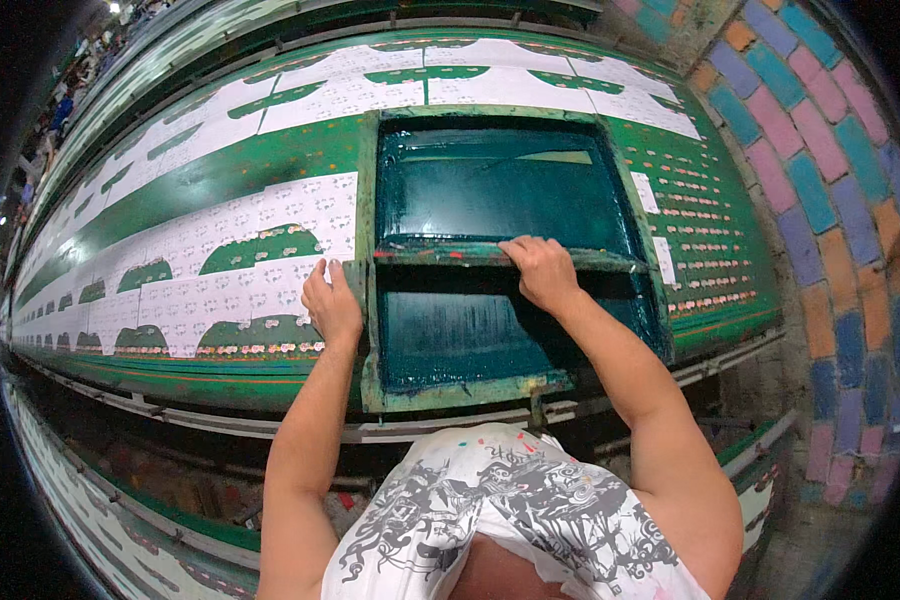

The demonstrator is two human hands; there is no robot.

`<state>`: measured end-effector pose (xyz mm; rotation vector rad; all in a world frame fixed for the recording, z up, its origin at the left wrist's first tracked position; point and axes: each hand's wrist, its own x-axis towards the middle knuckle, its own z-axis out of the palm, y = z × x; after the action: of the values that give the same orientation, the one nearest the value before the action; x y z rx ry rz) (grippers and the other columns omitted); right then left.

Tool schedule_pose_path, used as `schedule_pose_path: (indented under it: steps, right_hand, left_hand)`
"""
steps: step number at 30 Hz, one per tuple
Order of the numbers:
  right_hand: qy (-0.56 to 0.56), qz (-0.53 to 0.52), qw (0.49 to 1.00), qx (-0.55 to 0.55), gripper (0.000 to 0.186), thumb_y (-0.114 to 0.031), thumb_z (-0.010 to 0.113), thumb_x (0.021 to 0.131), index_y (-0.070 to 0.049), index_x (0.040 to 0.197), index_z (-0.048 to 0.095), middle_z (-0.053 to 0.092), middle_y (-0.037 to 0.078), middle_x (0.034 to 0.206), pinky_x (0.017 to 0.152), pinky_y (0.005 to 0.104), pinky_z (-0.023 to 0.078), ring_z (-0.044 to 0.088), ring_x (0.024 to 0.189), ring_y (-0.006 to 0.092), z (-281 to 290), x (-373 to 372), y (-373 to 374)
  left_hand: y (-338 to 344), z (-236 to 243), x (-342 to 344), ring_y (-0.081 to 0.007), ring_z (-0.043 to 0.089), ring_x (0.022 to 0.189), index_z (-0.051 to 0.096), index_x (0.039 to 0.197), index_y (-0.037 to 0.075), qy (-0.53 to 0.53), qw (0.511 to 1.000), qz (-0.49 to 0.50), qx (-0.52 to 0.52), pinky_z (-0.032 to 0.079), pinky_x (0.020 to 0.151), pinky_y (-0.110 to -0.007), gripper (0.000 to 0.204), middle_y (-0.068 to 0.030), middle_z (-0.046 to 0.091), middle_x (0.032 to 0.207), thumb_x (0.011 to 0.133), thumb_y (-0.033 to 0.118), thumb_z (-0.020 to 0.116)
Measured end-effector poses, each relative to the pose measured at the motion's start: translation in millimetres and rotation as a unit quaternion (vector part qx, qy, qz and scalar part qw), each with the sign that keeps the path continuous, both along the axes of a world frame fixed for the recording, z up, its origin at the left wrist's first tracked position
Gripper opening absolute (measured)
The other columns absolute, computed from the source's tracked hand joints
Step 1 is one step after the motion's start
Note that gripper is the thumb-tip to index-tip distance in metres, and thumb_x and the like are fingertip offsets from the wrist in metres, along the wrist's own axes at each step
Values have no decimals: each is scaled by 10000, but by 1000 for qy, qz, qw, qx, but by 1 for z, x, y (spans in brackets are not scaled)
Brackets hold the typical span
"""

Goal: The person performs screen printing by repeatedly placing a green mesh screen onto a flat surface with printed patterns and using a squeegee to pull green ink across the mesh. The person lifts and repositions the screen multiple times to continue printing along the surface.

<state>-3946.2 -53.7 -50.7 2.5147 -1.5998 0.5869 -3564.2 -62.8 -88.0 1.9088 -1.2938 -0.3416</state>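
A green-edged screen printing frame [367, 180] lies on the long table in front of me. Dark teal ink coats its mesh [470, 195]. Across the middle of the frame runs a long squeegee [440, 253], its bar smeared with red and green. My right hand [545, 272] is closed over the bar, right of its centre, fingers curled on the far side. Beside the frame's left edge, my left hand [332, 303] has its fingers bent slightly and apart, over white printed panels [300, 205]; whether it presses on the frame is hard to see.
The green table [270, 155] stretches far left, with rows of white panels at its back [490, 60]. Small printed motifs [705, 230] dot its right end. A metal rail [240, 418] follows the near edge. Another long table [120, 530] lies lower left; coloured brickwork [820, 180] is at right.
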Motion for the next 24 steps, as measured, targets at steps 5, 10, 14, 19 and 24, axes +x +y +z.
schedule_pose_path:
  steps: [5,10,14,19,24]
  right_hand:
    - [-10,-6,999,-33,424,48,682,825,-124,1198,788,760,99,1075,841,480,570,747,1003,340,-7,-13,-89]
    - [27,-7,999,-26,337,-54,699,883,-129,1203,776,746,121,1073,862,487,584,752,1021,338,-8,-30,-166]
    - [20,-4,999,49,356,-40,683,892,-163,1212,777,764,132,1114,896,532,613,762,1052,371,6,-39,-210]
    - [6,-2,998,66,403,-33,687,893,-183,1255,783,779,125,1117,916,533,624,766,1079,379,23,-49,-233]
    - [3,24,998,60,413,-35,696,874,-184,1247,791,781,112,1126,927,520,621,765,1081,366,17,-62,-250]
  left_hand:
    - [2,-10,4,-431,506,1364,618,1471,-17,-39,999,10,-33,373,1190,-534,534,-232,625,1452,1150,406,556]
    - [5,-4,0,-440,517,1330,603,1473,-46,-55,997,28,-41,388,1169,-530,534,-258,609,1445,1145,374,572]
    - [7,1,-7,-440,519,1325,599,1472,-55,-51,996,56,-44,392,1161,-534,531,-262,616,1425,1144,362,573]
    - [11,2,-9,-444,519,1332,592,1473,-63,-74,994,60,-49,392,1165,-542,537,-267,616,1418,1149,365,565]
    - [11,-4,-3,-453,524,1340,590,1470,-66,-98,992,57,-54,385,1178,-547,542,-274,616,1413,1152,372,566]
